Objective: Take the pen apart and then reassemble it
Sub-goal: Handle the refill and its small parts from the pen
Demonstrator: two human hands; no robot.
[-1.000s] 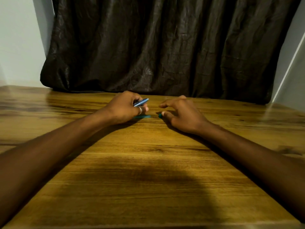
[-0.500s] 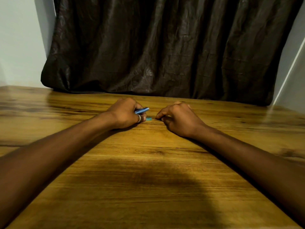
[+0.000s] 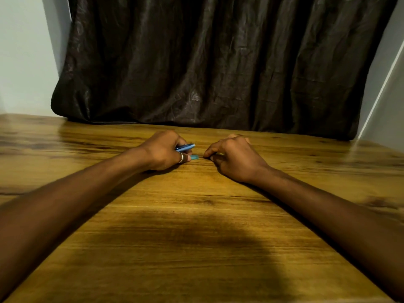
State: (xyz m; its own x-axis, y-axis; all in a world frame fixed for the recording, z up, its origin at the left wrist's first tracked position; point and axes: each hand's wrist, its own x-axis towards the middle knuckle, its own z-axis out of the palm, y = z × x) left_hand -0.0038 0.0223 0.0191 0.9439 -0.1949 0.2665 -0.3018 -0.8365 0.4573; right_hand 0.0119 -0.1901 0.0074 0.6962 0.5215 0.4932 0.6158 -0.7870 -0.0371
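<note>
Head view: left hand [image 3: 161,150] grips blue pen barrel [image 3: 185,147]; right hand [image 3: 235,157] curled (contents unclear), teal piece [image 3: 194,157] btwn.

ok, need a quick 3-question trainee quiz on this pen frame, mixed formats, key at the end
1. True or false: the left hand holds a blue pen part clear of the wooden table.
2. Multiple choice: where is the small teal piece?
A. on the table between the two hands
B. pinched in the right hand
C. by the dark curtain
3. Short answer: what is worn on a finger of the left hand?

Key
1. True.
2. A. It lies beside the left hand's fingers; the right hand's fingertips sit just short of it.
3. A silver ring.
</note>
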